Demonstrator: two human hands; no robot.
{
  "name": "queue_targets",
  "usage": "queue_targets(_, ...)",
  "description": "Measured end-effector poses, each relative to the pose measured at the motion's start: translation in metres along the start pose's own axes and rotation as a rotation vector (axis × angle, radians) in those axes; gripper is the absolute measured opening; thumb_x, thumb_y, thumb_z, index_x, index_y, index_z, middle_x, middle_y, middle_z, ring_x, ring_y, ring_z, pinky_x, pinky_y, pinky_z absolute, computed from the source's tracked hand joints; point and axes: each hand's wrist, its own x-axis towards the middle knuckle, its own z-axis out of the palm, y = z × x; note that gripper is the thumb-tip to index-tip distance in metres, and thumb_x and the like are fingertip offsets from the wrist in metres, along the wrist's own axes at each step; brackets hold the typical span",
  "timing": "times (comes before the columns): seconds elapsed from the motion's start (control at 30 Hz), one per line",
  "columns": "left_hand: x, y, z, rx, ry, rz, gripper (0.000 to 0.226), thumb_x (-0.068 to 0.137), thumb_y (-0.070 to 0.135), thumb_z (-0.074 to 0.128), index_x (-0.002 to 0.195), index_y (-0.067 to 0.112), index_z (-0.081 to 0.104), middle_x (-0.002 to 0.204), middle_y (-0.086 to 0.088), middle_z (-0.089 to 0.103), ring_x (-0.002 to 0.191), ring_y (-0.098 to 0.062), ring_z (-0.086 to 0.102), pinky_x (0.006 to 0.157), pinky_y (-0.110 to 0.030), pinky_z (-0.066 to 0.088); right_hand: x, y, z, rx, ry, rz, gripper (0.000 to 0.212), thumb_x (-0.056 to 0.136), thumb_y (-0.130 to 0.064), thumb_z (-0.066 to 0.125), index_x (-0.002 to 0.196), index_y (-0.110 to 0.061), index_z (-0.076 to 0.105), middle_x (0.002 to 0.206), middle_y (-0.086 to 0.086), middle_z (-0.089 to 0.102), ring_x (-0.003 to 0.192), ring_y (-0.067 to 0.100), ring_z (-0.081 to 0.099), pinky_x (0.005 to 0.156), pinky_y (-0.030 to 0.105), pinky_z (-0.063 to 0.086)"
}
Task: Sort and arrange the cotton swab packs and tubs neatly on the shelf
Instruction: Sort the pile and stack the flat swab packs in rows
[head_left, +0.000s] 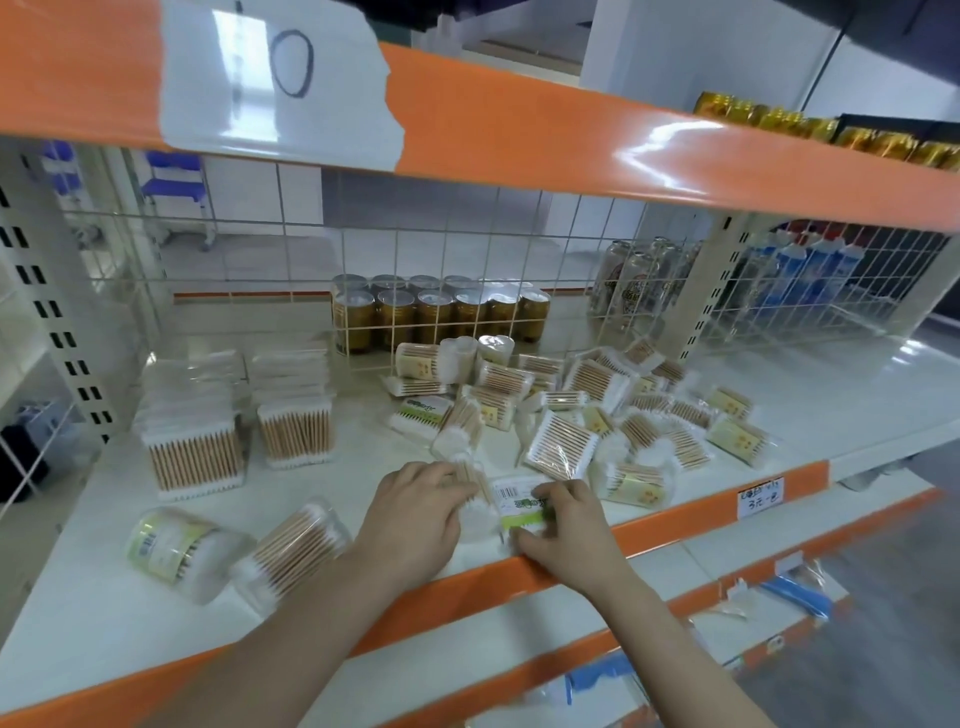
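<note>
**Two hands on one item at the shelf's front lip**

Two hands meet over the item in play: a clear tub (475, 493) of wooden-stemmed swabs lying on its side near the front edge of the shelf (857, 379), long axis running away from the person. The left hand (415, 512) curls over the tub's left flank; the right hand (563, 522) pinches a green-labelled flat pack (519, 501) that touches the tub's right side. Two more tubs (234, 545) lie toppled to the left, nearer the left hand. Behind them stand two neat stacks of packs (234, 415). To the right sprawls an unsorted heap (597, 410), nearer the right hand. Sorting looks perhaps half done.
</note>
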Motion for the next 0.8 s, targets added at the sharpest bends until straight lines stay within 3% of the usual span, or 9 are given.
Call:
queue_targets(0.13, 0.0017, -0.0029, 0.0026, 0.012, -0.003, 0.004, 0.062, 0.076, 0.036, 0.018, 0.131, 0.040, 0.048, 0.142, 0.012, 0.037, 0.129, -0.017, 0.032, 0.103, -0.027, 0.024, -0.0013, -0.0003, 0.0016, -0.092, 0.012, -0.023, 0.060, 0.076, -0.043, 0.066, 0.126, -0.015, 0.047, 0.119, 0.004, 0.043, 0.115, 0.020, 0.040, 0.098, 0.025, 0.034)
queue_targets(0.3, 0.0017, -0.0041, 0.0026, 0.000, 0.079, 0.018, 0.046, 0.078, 0.032, 0.034, 0.109, 0.032, 0.068, 0.119, 0.003, 0.060, 0.110, -0.028, 0.054, 0.090, -0.041, 0.041, -0.0016, -0.0010, 0.0001, -0.140, 0.045, 0.014, 0.058, 0.076, -0.039, 0.063, 0.126, -0.014, 0.044, 0.119, 0.004, 0.043, 0.114, 0.022, 0.039, 0.095, 0.025, 0.032)
queue_targets(0.43, 0.0005, -0.0023, 0.0030, -0.023, 0.019, -0.025, 0.057, 0.077, 0.033, 0.026, 0.124, 0.032, 0.057, 0.133, 0.006, 0.049, 0.124, -0.022, 0.041, 0.100, -0.032, 0.030, -0.0020, -0.0001, -0.0031, -0.198, 0.038, 0.069, 0.060, 0.076, -0.042, 0.060, 0.127, -0.015, 0.041, 0.121, 0.004, 0.044, 0.113, 0.022, 0.038, 0.094, 0.027, 0.032)
queue_targets(0.57, -0.0011, -0.0023, 0.0070, -0.049, 0.086, -0.009, 0.046, 0.076, 0.027, 0.039, 0.113, 0.028, 0.066, 0.119, 0.000, 0.060, 0.113, -0.028, 0.053, 0.091, -0.039, 0.041, -0.0032, -0.0024, -0.0015, -0.208, 0.029, 0.085, 0.063, 0.076, -0.050, 0.061, 0.123, -0.014, 0.040, 0.118, 0.005, 0.044, 0.111, 0.024, 0.040, 0.093, 0.030, 0.034)
queue_targets(0.7, -0.0009, -0.0002, 0.0038, -0.041, 0.013, -0.023, 0.062, 0.075, 0.033, 0.022, 0.130, 0.033, 0.051, 0.136, 0.008, 0.044, 0.128, -0.017, 0.036, 0.102, -0.028, 0.027, -0.0036, -0.0069, -0.0010, -0.268, 0.014, 0.102, 0.063, 0.076, -0.051, 0.060, 0.121, -0.013, 0.039, 0.116, 0.007, 0.046, 0.107, 0.025, 0.043, 0.089, 0.030, 0.035)
queue_targets(0.8, -0.0006, -0.0010, 0.0025, -0.038, 0.019, -0.029, 0.058, 0.079, 0.035, 0.021, 0.131, 0.034, 0.048, 0.137, 0.009, 0.042, 0.129, -0.016, 0.034, 0.102, -0.027, 0.027, -0.0031, -0.0100, -0.0016, -0.284, -0.018, 0.134, 0.064, 0.075, -0.051, 0.060, 0.122, -0.014, 0.036, 0.115, 0.008, 0.047, 0.105, 0.026, 0.044, 0.087, 0.031, 0.037)
